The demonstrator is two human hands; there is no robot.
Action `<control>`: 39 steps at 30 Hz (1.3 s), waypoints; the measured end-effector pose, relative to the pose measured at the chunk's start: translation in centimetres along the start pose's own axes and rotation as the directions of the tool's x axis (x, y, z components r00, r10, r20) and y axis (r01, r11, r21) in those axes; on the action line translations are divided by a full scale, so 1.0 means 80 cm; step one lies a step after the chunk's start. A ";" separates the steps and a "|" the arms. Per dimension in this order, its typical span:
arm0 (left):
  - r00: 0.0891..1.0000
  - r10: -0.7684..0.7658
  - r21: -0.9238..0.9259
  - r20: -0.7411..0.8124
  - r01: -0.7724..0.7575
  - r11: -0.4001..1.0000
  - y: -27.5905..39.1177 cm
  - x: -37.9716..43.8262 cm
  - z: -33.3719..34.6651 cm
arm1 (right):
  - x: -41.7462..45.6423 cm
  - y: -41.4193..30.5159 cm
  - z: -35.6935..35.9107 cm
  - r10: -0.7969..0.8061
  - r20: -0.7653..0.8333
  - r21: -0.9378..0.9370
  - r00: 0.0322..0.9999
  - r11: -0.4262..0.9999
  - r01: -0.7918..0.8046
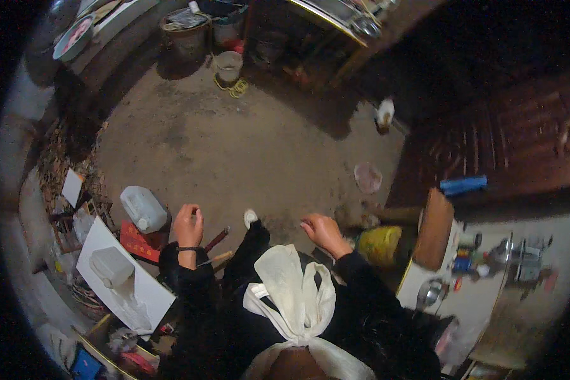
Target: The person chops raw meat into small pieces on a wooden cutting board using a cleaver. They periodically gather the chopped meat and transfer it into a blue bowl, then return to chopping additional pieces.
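My left hand point(189, 227), with a dark band at the wrist, hangs over the floor with its fingers loosely curled. Nothing shows in it. Beside it, to the left, a whitish plastic jug point(145, 209) is tilted against a red box point(140, 241). A dark red handle point(217, 239) and a light wooden handle point(222, 257) lie just right of that wrist. On the other side, my right hand point(326, 232) is held out with bent fingers, also without a visible object. Nearest to it is a yellow bag or container point(380, 243).
A white tabletop point(156, 289) at left carries another plastic jug point(111, 266). At right stands a cluttered counter point(475, 294). Buckets point(228, 66) are at the far side. A white-and-brown animal, apparently a cat point(385, 114), and a pinkish round item point(368, 178) are on the floor.
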State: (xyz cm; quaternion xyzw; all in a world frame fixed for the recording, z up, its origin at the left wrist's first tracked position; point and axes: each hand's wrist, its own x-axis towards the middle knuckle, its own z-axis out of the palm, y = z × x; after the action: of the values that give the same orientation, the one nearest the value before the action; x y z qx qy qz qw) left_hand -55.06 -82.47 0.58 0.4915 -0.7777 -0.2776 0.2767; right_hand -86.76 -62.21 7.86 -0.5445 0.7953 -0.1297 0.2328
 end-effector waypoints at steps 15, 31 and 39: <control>0.998 0.047 -0.164 -0.050 -0.055 0.985 0.000 0.379 0.038 | 0.334 0.107 -0.042 0.161 0.004 -0.191 0.987 0.969 -0.157; 0.760 -0.422 0.073 -0.494 0.520 0.851 -0.206 0.587 -0.116 | 1.026 -0.331 -0.033 -0.738 0.187 -0.005 0.649 0.660 0.751; 0.654 -0.484 -0.034 -0.581 0.575 0.818 -0.367 0.754 -0.189 | 1.222 -0.525 0.018 -0.770 0.298 0.041 0.565 0.601 0.798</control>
State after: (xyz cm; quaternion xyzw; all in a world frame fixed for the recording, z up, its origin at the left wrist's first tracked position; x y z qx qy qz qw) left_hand -48.39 -150.89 -0.12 0.7760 -0.5006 -0.1274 0.3619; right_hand -81.37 -168.42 3.55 -0.8639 0.4335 -0.1004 0.2359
